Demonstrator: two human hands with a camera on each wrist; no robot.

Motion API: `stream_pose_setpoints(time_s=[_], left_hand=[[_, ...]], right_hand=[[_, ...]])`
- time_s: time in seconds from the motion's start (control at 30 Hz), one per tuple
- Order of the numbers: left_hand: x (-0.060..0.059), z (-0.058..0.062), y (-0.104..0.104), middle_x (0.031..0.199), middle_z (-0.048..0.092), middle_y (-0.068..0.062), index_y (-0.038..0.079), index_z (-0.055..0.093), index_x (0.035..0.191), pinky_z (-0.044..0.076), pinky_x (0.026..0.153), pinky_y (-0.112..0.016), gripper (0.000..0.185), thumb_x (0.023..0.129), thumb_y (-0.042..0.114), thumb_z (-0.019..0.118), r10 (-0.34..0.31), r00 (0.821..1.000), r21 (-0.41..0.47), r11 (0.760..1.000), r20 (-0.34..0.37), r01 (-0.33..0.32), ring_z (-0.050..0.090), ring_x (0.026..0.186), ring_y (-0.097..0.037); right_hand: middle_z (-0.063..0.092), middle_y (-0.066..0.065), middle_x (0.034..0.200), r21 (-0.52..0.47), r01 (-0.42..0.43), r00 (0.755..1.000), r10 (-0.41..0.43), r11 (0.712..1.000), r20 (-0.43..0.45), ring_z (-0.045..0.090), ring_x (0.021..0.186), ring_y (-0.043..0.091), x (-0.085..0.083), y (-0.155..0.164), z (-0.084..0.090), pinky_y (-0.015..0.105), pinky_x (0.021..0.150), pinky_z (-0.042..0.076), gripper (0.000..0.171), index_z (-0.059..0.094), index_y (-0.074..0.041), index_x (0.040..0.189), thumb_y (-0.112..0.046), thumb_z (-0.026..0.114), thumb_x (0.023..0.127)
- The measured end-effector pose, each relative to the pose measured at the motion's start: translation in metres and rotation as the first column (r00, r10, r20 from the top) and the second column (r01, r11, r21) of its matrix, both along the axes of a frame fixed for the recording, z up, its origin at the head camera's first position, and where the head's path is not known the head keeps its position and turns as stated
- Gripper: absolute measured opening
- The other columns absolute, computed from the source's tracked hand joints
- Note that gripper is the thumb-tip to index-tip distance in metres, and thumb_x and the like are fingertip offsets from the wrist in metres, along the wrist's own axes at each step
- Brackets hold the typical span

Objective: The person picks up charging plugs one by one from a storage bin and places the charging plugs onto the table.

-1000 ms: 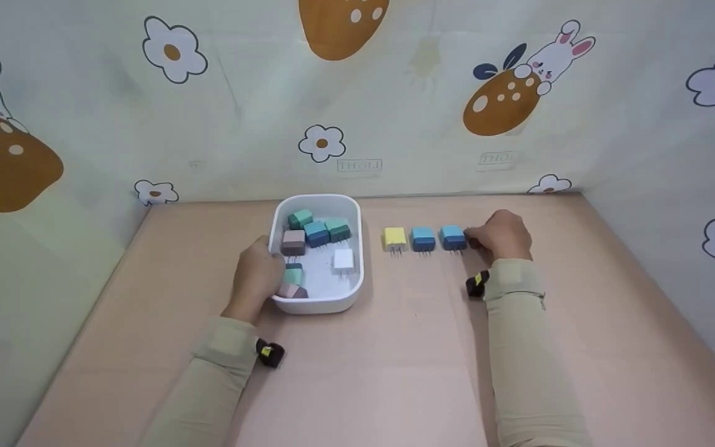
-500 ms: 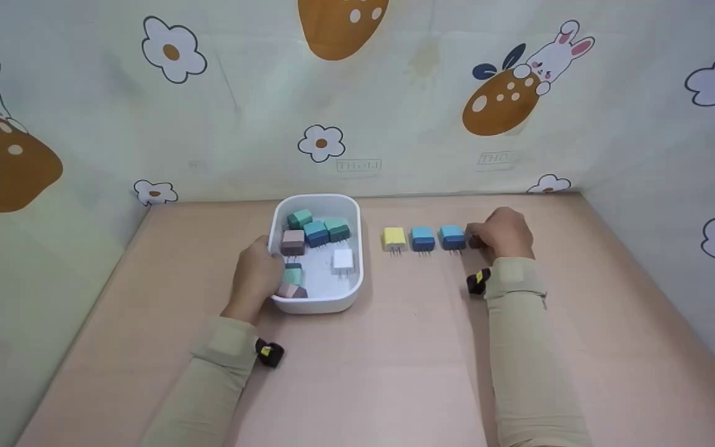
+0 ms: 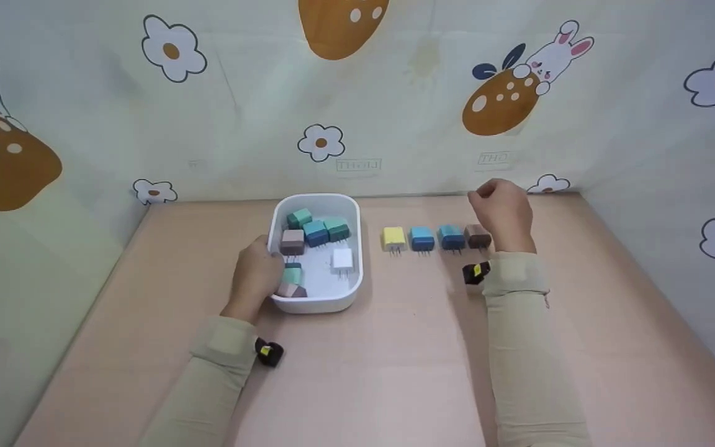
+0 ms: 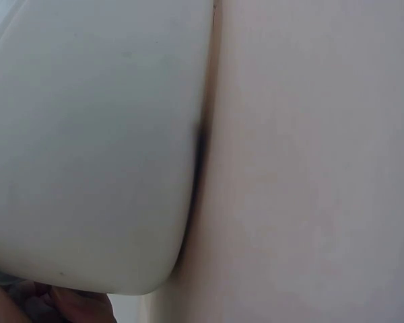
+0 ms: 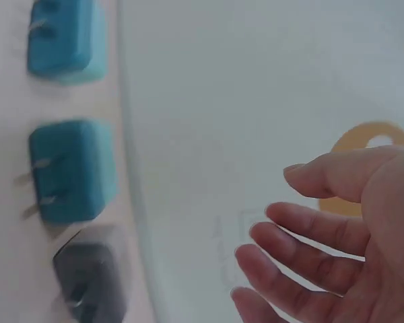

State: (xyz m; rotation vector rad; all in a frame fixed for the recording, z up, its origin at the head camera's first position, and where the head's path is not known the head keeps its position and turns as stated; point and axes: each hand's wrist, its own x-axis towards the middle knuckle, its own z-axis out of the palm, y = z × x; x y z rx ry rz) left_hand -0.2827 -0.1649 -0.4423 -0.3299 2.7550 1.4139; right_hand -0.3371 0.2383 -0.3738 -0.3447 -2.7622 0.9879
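Right hand [image 3: 501,208] above brown plug [image 3: 476,236] — fingers loose

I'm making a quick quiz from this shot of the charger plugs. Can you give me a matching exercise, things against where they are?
Things:
1. brown plug
2. yellow plug
3. white plug
4. left hand

Places:
A. inside the white tray
B. right end of the row
C. on the tray's near left rim
D. left end of the row

Pairs: 1-B, 2-D, 3-A, 4-C
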Motion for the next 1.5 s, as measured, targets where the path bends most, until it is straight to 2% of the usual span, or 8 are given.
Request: stream_pose_setpoints(time_s=[0.27,0.5,0.63,0.77,0.97,1.13,1.27,1.5], left_hand=[[0.000,0.001,0.000,0.155,0.054,-0.023,-0.001,0.043,0.159,0.049,0.113,-0.054,0.050,0.110,0.010,0.040,0.005,1.000,0.002,1.000,0.019,-0.005,0.060,0.127,-0.036],[0.001,0.000,0.000,0.151,0.057,-0.024,-0.003,0.046,0.156,0.048,0.113,-0.056,0.049,0.108,0.009,0.041,0.005,1.000,-0.009,1.000,-0.014,-0.005,0.062,0.126,-0.036],[0.001,0.000,-0.001,0.152,0.057,-0.024,-0.003,0.047,0.155,0.046,0.115,-0.057,0.049,0.108,0.009,0.041,0.004,1.000,-0.015,1.000,-0.024,-0.004,0.062,0.129,-0.037],[0.000,0.000,-0.001,0.151,0.058,-0.024,-0.002,0.048,0.154,0.044,0.116,-0.057,0.047,0.109,0.012,0.042,0.007,1.000,-0.011,1.000,-0.027,-0.007,0.061,0.130,-0.037],[-0.001,-0.001,0.000,0.145,0.061,-0.023,-0.002,0.049,0.153,0.047,0.114,-0.056,0.047,0.114,0.023,0.043,0.012,1.000,0.012,1.000,-0.027,-0.012,0.063,0.126,-0.035],[-0.002,0.000,0.000,0.145,0.060,-0.022,-0.002,0.047,0.155,0.050,0.112,-0.053,0.049,0.116,0.027,0.039,0.005,1.000,0.013,1.000,-0.020,-0.005,0.062,0.125,-0.033],[-0.002,0.001,-0.001,0.144,0.060,-0.021,-0.001,0.046,0.155,0.052,0.109,-0.051,0.049,0.116,0.028,0.038,0.009,1.000,0.028,1.000,-0.013,-0.009,0.062,0.123,-0.033],[-0.002,-0.005,-0.004,0.135,0.065,-0.023,-0.004,0.054,0.146,0.056,0.097,-0.049,0.047,0.115,0.027,0.037,-0.003,0.998,-0.020,1.000,-0.067,0.001,0.065,0.113,-0.034]], right_hand=[[0.071,0.012,0.108,0.006,-0.118,0.987,0.118,0.993,-0.109,0.064,0.094,0.029,0.009,-0.041,0.018,0.042,0.081,0.054,0.027,0.074,-0.007,0.115,-0.030,0.065,0.106],[0.072,0.010,0.103,0.055,-0.214,0.961,0.220,0.975,-0.169,0.065,0.092,0.027,0.019,-0.072,0.026,0.042,0.080,0.056,0.022,0.077,-0.008,0.109,-0.027,0.067,0.104],[0.071,0.007,0.103,0.070,-0.284,0.943,0.292,0.956,-0.160,0.064,0.092,0.025,0.027,-0.098,0.027,0.039,0.080,0.058,0.018,0.077,-0.009,0.108,-0.026,0.070,0.103],[0.069,0.004,0.102,0.114,-0.367,0.916,0.380,0.923,-0.129,0.063,0.092,0.022,0.034,-0.132,0.019,0.036,0.079,0.059,0.014,0.077,-0.012,0.107,-0.024,0.073,0.102],[0.071,0.001,0.103,0.224,-0.515,0.840,0.539,0.827,-0.057,0.064,0.093,0.016,0.045,-0.175,-0.005,0.032,0.087,0.058,0.012,0.078,-0.012,0.106,-0.021,0.076,0.099],[0.073,0.002,0.111,0.209,-0.620,0.771,0.637,0.756,-0.020,0.068,0.101,0.018,0.051,-0.196,-0.022,0.033,0.094,0.060,0.020,0.078,-0.011,0.115,-0.021,0.079,0.098],[0.073,0.001,0.120,0.198,-0.717,0.682,0.731,0.669,0.002,0.068,0.112,0.017,0.049,-0.209,-0.034,0.031,0.100,0.057,0.026,0.076,-0.012,0.124,-0.019,0.079,0.099],[0.070,-0.002,0.137,0.285,-0.836,0.514,0.850,0.468,0.111,0.062,0.132,0.013,0.040,-0.225,-0.047,0.032,0.117,0.045,0.039,0.075,-0.016,0.134,-0.005,0.078,0.096]])
